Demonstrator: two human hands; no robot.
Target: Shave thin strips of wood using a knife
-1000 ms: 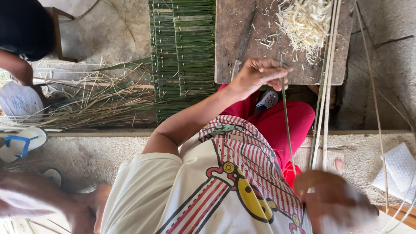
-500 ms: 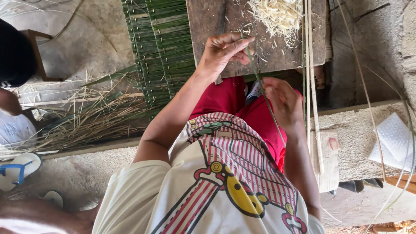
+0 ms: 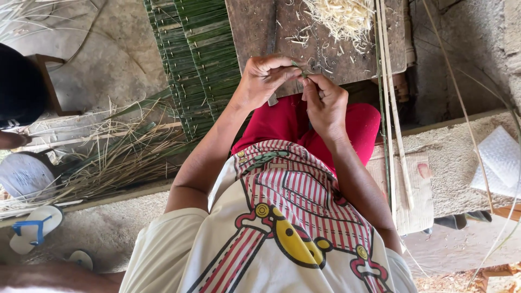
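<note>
While both our hands meet above the wooden board (image 3: 260, 32), they pinch a thin green strip (image 3: 300, 69) between them: our left hand (image 3: 263, 81) closes its fingertips on one end, and our right hand (image 3: 324, 103) grips it just beside, the two hands nearly touching. The strip lies over our red-clad lap, at the near edge of the board. It looks very light, narrow and springy, likely to bend rather than snap, though we judge its edges could split or cut if pulled hard; a hold close to the working point, with fingertips, seems the safest grip.

On the board sits a heap of pale shavings (image 3: 339, 16), dry and loose. Long pale slats (image 3: 391, 108) run along the board's right side, reaching down past our right arm. To the left lies a mat of green slats (image 3: 198, 59) bound in rows, and beside it a scatter of dry fibre waste (image 3: 114, 157) on the rough concrete floor (image 3: 108, 59). A blue-strapped sandal (image 3: 32, 228) rests at the lower left, and a white padded sheet (image 3: 499, 160) lies on the concrete ledge (image 3: 450, 163) at the right.
</note>
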